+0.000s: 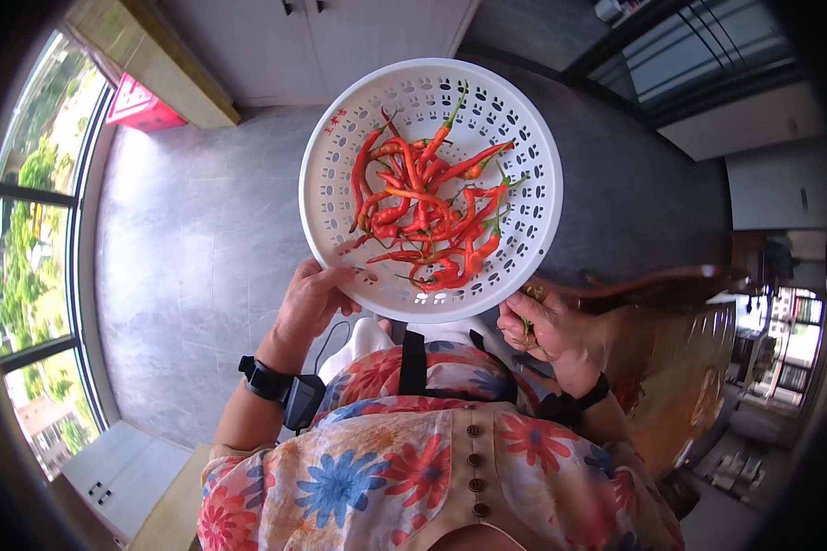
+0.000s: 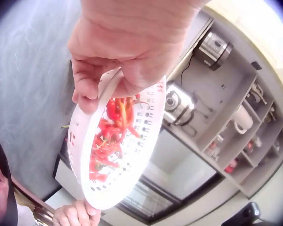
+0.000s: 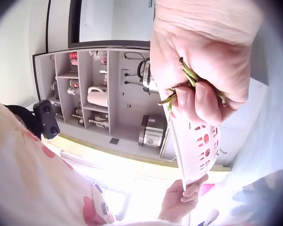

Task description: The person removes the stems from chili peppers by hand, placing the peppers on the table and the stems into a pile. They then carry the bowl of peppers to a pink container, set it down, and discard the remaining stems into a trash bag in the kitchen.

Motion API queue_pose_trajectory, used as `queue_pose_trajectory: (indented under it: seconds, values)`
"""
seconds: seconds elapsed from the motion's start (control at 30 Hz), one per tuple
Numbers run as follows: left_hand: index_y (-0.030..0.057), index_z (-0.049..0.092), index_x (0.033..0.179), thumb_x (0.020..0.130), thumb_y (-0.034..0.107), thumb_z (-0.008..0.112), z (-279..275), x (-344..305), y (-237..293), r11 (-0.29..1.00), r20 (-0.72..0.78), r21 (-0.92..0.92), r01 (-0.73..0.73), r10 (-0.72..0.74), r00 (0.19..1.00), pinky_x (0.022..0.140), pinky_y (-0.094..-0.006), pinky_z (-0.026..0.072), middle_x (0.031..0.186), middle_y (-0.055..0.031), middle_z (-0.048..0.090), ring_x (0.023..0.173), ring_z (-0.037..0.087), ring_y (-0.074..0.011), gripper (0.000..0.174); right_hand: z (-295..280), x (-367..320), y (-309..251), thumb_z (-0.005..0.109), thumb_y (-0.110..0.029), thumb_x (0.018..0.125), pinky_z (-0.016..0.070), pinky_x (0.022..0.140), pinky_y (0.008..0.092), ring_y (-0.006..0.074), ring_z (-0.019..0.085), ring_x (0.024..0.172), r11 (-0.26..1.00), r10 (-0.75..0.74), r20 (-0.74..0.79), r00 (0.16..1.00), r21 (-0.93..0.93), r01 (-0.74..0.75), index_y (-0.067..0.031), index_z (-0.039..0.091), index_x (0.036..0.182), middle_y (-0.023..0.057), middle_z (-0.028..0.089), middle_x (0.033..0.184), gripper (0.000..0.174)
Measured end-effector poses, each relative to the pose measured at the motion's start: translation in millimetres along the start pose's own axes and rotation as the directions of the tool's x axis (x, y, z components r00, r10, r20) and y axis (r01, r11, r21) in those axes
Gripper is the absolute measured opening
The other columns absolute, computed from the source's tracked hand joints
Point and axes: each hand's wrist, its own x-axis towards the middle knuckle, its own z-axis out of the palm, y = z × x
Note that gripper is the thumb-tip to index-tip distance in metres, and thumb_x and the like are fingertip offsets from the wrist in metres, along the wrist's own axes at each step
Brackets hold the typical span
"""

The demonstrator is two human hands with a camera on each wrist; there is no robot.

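Observation:
A round white colander (image 1: 317,197) with many small holes is held up in front of the body, with a heap of red chili peppers (image 1: 423,197) inside. My left hand (image 1: 314,298) pinches its rim at the near left, thumb on the inside in the head view. At the near right my right hand (image 1: 547,335) is at the rim. Several green stems (image 3: 191,77) stick out from its curled fingers in the right wrist view. The left wrist view shows the left hand (image 2: 127,52) gripping the tilted rim (image 2: 87,141).
Grey floor (image 1: 202,211) lies below. A brown wooden table (image 1: 680,367) stands close on the right, with a dark curved wooden piece (image 1: 652,286) near the right hand. Windows (image 1: 41,239) line the left, with a red box (image 1: 142,106) at upper left. Shelves (image 2: 236,136) hold kitchen items.

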Motion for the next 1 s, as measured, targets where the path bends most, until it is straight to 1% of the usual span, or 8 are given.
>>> queue_pose_trajectory:
  seconds: [0.13,0.43,0.53,0.67,0.8,0.9,0.93,1.0]
  values:
    - [-0.012,0.049,0.103,0.077,0.004,0.049,6,-2,-3,0.999,-0.024,-0.024,-0.045,0.044,0.999,0.043,-0.0217,0.0458,0.083,-0.0193,0.062,0.049,0.056,-0.015,0.031,-11,2,-13,0.048,-0.019,0.091,0.0257,0.036,0.0187,0.0048,0.034,0.042,0.998,0.001,0.016,1.0,-0.057,0.0,-0.002,0.052,0.08,0.0009,0.043,0.055,0.021]
    - [-0.0111,0.052,0.096,0.078,0.005,0.05,76,-4,21,0.993,-0.347,0.111,0.035,0.006,0.938,0.042,-0.0224,0.0466,0.077,-0.0186,0.062,0.047,0.057,-0.0159,0.024,-68,17,-66,0.049,-0.02,0.09,0.0258,0.035,0.0175,0.0039,0.032,0.04,0.978,0.161,0.157,0.974,0.11,-0.179,-0.0037,0.052,0.078,-0.0001,0.042,0.054,0.02]
    - [-0.0123,0.052,0.093,0.077,0.005,0.05,69,-11,26,0.988,-0.305,0.147,0.044,0.003,0.952,0.041,-0.0232,0.0461,0.074,-0.0179,0.061,0.049,0.058,-0.0173,0.024,-48,-6,-76,0.05,-0.019,0.09,0.0254,0.034,0.0175,0.0032,0.034,0.039,0.98,0.141,0.103,0.985,0.124,-0.154,-0.0037,0.054,0.077,-0.0011,0.046,0.055,0.02]
    - [-0.0146,0.054,0.086,0.076,0.006,0.051,110,-3,29,0.992,-0.449,0.121,0.027,0.031,0.893,0.041,-0.0233,0.0458,0.067,-0.0168,0.06,0.05,0.059,-0.0183,0.023,-77,-11,-131,0.05,-0.017,0.089,0.0259,0.034,0.0181,0.004,0.036,0.04,0.973,0.199,0.169,0.965,0.082,-0.215,-0.0039,0.055,0.078,-0.0007,0.047,0.056,0.018]
    - [-0.0132,0.055,0.088,0.076,0.007,0.05,145,-2,12,0.983,-0.511,0.173,-0.056,0.138,0.849,0.04,-0.0223,0.0457,0.069,-0.0161,0.061,0.051,0.059,-0.0173,0.024,-122,-55,-152,0.05,-0.017,0.09,0.0262,0.034,0.0184,0.0041,0.036,0.04,0.996,0.085,0.21,0.974,-0.021,-0.083,-0.0037,0.055,0.078,-0.0001,0.047,0.056,0.018]
    - [-0.0139,0.053,0.086,0.077,0.005,0.05,169,-6,-3,0.979,-0.558,0.15,-0.137,0.198,0.806,0.039,-0.0229,0.0457,0.066,-0.0153,0.06,0.049,0.059,-0.0188,0.022,-145,-86,-158,0.05,-0.017,0.09,0.0258,0.034,0.0184,0.0045,0.036,0.04,0.997,0.071,0.206,0.976,0.011,-0.075,-0.0038,0.055,0.078,0.0003,0.046,0.055,0.018]
    - [-0.0125,0.054,0.088,0.076,0.006,0.05,169,-24,-14,0.961,-0.522,0.219,-0.168,0.261,0.812,0.04,-0.0224,0.0457,0.069,-0.0153,0.061,0.051,0.06,-0.0178,0.023,-141,-118,-137,0.05,-0.017,0.09,0.0255,0.034,0.0183,0.0046,0.035,0.039,1.0,-0.008,0.191,0.982,0.026,0.003,-0.0038,0.054,0.077,0.0005,0.046,0.055,0.018]
    - [-0.0116,0.054,0.092,0.076,0.007,0.05,172,-32,-27,0.945,-0.494,0.251,-0.21,0.312,0.812,0.04,-0.0223,0.0458,0.072,-0.0155,0.062,0.05,0.06,-0.0168,0.025,-140,-137,-136,0.05,-0.016,0.09,0.0252,0.034,0.0182,0.0048,0.035,0.039,1.0,-0.001,0.181,0.983,0.004,0.0,-0.0038,0.054,0.077,0.0007,0.046,0.055,0.018]
